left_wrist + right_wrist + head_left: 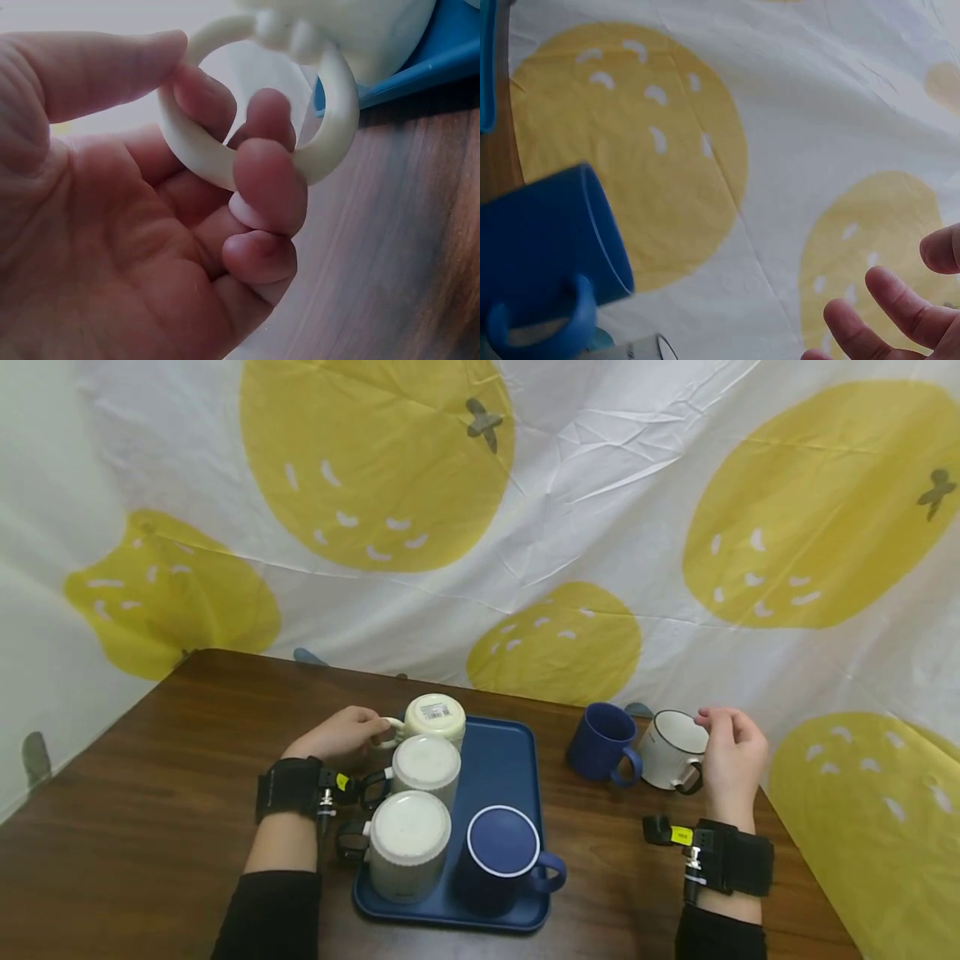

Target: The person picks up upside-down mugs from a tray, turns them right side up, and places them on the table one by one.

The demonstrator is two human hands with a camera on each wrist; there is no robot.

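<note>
Cream ceramic mug (435,717): stood upside down at the far left corner of the blue plastic tray (501,760).
Left hand (339,735): fingers were curled through its ring handle (225,161) — gripping it.
Right hand (731,756): fingers were loosely apart above the white enamel mug (671,747) — holding nothing.
Dark blue mug (600,742): stood upright just beside the white one.

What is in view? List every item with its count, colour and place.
tray: one, blue, on the table centre.
upside-down mugs: four on the tray, three cream, one dark blue.
blue mug: one, upright, on the table right of the tray.
white mug: one, dark rim, upright beside the blue mug.
table: one, dark brown wood.
backdrop cloth: one, white with yellow fruit shapes.
left hand: fingers pinch the far cream mug's handle.
right hand: above the white mug's rim, fingers loosely curled.
wrist straps: two, black.
</note>
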